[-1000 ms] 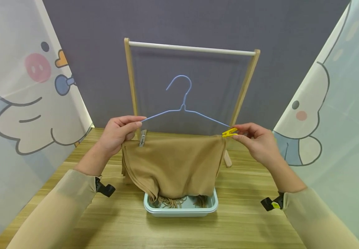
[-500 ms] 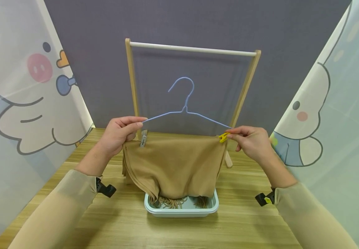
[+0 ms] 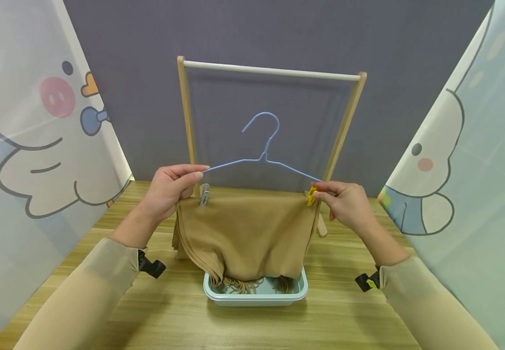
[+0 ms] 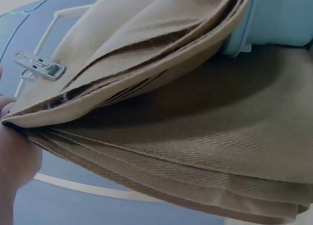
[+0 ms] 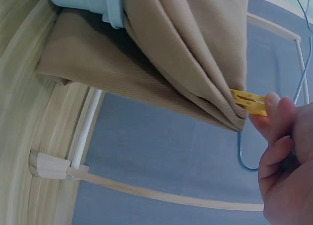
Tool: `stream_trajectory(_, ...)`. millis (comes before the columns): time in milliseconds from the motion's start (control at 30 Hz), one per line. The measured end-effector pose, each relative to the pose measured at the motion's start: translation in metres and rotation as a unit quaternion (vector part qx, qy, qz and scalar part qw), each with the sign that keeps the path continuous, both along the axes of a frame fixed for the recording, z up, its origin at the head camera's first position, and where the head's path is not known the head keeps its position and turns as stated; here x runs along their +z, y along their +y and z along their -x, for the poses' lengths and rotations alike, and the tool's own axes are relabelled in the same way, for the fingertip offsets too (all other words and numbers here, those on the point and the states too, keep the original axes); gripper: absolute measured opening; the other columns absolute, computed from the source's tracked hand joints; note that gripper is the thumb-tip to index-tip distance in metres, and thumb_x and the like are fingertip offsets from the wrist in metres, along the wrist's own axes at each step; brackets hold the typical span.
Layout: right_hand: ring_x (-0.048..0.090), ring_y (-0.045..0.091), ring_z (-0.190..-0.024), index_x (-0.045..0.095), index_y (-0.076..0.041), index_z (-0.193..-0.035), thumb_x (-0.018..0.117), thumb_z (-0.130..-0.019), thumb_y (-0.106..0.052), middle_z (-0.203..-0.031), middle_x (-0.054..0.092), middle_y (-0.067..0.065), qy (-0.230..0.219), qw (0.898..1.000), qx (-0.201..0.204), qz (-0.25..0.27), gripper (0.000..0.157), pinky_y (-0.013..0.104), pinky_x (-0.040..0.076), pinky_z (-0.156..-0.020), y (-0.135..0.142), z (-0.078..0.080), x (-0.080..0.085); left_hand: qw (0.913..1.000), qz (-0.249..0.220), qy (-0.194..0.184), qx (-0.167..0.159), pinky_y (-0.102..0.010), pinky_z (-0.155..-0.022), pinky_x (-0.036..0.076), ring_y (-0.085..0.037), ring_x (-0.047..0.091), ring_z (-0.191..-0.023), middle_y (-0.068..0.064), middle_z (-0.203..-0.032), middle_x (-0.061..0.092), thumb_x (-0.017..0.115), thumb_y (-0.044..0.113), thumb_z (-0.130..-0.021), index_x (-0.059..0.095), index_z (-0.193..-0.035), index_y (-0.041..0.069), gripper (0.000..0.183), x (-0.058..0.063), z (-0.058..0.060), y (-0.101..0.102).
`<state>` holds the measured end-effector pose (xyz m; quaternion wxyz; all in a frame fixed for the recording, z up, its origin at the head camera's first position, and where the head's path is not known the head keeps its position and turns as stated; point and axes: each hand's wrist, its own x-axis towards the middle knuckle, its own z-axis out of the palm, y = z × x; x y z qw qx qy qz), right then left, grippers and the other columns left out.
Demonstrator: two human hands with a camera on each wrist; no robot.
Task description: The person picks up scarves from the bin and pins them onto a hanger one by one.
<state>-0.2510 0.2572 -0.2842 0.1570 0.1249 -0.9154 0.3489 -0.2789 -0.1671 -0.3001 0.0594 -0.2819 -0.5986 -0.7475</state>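
Note:
A blue wire hanger (image 3: pixel 264 158) stands hook-up in front of me. My left hand (image 3: pixel 165 193) pinches its left shoulder between thumb and fingers. Over the hanger's lower part, hidden by the cloth, drapes a folded tan scarf (image 3: pixel 248 228) with fringed ends. A grey clothespin (image 3: pixel 204 195) clips its top edge near the left hand. At the top right corner, my right hand (image 3: pixel 346 203) pinches a yellow clothespin (image 3: pixel 311 196) close to the hanger's right end. In the right wrist view that yellow clothespin (image 5: pixel 248 101) sits on the scarf's folded edge.
Below the scarf, a pale blue basin (image 3: pixel 258 297) holds its fringe. Behind the hanger rises a small rack with wooden posts and a white rod (image 3: pixel 269 71). Wood-grain tabletop (image 3: pixel 169 311) lies beneath, with cartoon-printed sheets (image 3: pixel 51 170) at both sides.
My right hand has moved left and slightly down, and the yellow clothespin has turned from nearly level to upright on the scarf's edge. The hanger's hook has shifted a little right and down.

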Motion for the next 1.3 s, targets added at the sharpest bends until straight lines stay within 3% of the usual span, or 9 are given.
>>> stream_trajectory(333, 0.069, 0.023, -0.05, 0.081, -0.014, -0.133, 0.077, -0.106, -0.028, -0.115, 0.083, 0.017, 0.022, 1.0, -0.014, 0.009, 0.031, 0.028, 0.037, -0.039, 0.0, -0.002, -0.008, 0.9998, 0.019, -0.009, 0.008, -0.036, -0.051, 0.01, -0.021, 0.014, -0.053, 0.01, -0.054, 0.035, 0.06, -0.006, -0.106, 0.088, -0.109, 0.029, 0.044, 0.0, 0.001, -0.001)
stream_trajectory(433, 0.067, 0.016, -0.048, 0.085, -0.013, -0.124, 0.08, -0.104, -0.034, -0.107, 0.085, 0.012, 0.037, 0.999, -0.013, 0.022, 0.03, 0.027, 0.04, -0.041, 0.002, -0.003, -0.007, 0.9996, 0.022, -0.012, 0.009, -0.036, -0.051, 0.01, -0.02, 0.015, -0.052, 0.01, -0.054, 0.035, 0.06, -0.005, -0.106, 0.088, -0.109, 0.029, 0.044, 0.0, 0.003, -0.002)
stream_trajectory(567, 0.062, 0.01, -0.049, 0.084, -0.011, -0.098, 0.074, -0.107, -0.04, -0.079, 0.079, -0.003, 0.088, 0.994, -0.031, 0.053, 0.032, 0.027, 0.043, -0.044, 0.014, -0.006, 0.0, 0.9995, 0.027, -0.017, 0.009, -0.036, -0.051, 0.01, -0.019, 0.016, -0.051, 0.01, -0.054, 0.037, 0.06, -0.003, -0.107, 0.088, -0.109, 0.029, 0.042, 0.0, 0.006, -0.004)
stream_trajectory(667, 0.06, 0.008, -0.062, 0.077, -0.009, -0.097, 0.066, -0.111, -0.038, -0.079, 0.069, -0.008, 0.111, 0.992, -0.041, 0.053, 0.034, 0.023, 0.045, -0.054, 0.026, -0.005, 0.01, 0.9995, 0.027, -0.017, 0.006, -0.036, -0.051, 0.01, -0.02, 0.015, -0.052, 0.01, -0.054, 0.037, 0.06, -0.003, -0.107, 0.087, -0.11, 0.028, 0.042, 0.0, 0.008, -0.005)
stream_trajectory(800, 0.06, 0.008, -0.091, 0.072, -0.01, -0.128, 0.058, -0.115, -0.036, -0.113, 0.067, -0.001, 0.059, 0.998, 0.014, 0.012, 0.033, 0.019, 0.048, -0.075, 0.035, 0.004, 0.019, 0.9994, 0.027, -0.019, 0.0, -0.037, -0.051, 0.009, -0.02, 0.014, -0.052, 0.01, -0.054, 0.037, 0.059, -0.002, -0.108, 0.087, -0.111, 0.028, 0.042, -0.001, 0.009, -0.006)
stream_trajectory(867, 0.059, 0.01, -0.097, 0.069, -0.012, -0.139, 0.057, -0.116, -0.036, -0.123, 0.065, 0.002, 0.022, 0.998, 0.051, -0.003, 0.036, 0.021, 0.048, -0.078, 0.035, 0.011, 0.02, 0.9993, 0.029, -0.023, -0.002, -0.038, -0.051, 0.009, -0.02, 0.014, -0.052, 0.01, -0.054, 0.037, 0.059, -0.002, -0.108, 0.087, -0.111, 0.029, 0.042, -0.001, 0.01, -0.007)
stream_trajectory(967, 0.056, 0.016, -0.086, 0.067, -0.017, -0.145, 0.058, -0.116, -0.035, -0.113, 0.066, 0.007, -0.011, 0.995, 0.097, -0.002, 0.035, 0.028, 0.048, -0.07, 0.031, 0.019, 0.019, 0.9991, 0.032, -0.027, -0.003, -0.038, -0.052, 0.009, -0.019, 0.015, -0.052, 0.011, -0.053, 0.037, 0.059, -0.001, -0.108, 0.087, -0.11, 0.03, 0.042, -0.001, 0.011, -0.007)
stream_trajectory(1100, 0.051, 0.021, -0.073, 0.069, -0.02, -0.145, 0.063, -0.114, -0.031, -0.096, 0.064, 0.006, -0.024, 0.99, 0.138, 0.025, 0.033, 0.033, 0.045, -0.062, 0.023, 0.028, 0.018, 0.999, 0.036, -0.026, 0.003, -0.037, -0.051, 0.01, -0.017, 0.018, -0.05, 0.01, -0.053, 0.039, 0.06, -0.001, -0.108, 0.087, -0.111, 0.029, 0.041, 0.0, 0.013, -0.007)
stream_trajectory(1300, 0.046, 0.019, -0.064, 0.072, -0.017, -0.146, 0.068, -0.111, -0.028, -0.081, 0.057, -0.002, -0.053, 0.983, 0.163, 0.066, 0.036, 0.032, 0.043, -0.057, 0.018, 0.033, 0.017, 0.9986, 0.042, -0.031, 0.01, -0.037, -0.052, 0.011, -0.015, 0.02, -0.05, 0.01, -0.054, 0.039, 0.061, 0.001, -0.109, 0.087, -0.111, 0.03, 0.04, 0.001, 0.017, -0.008)
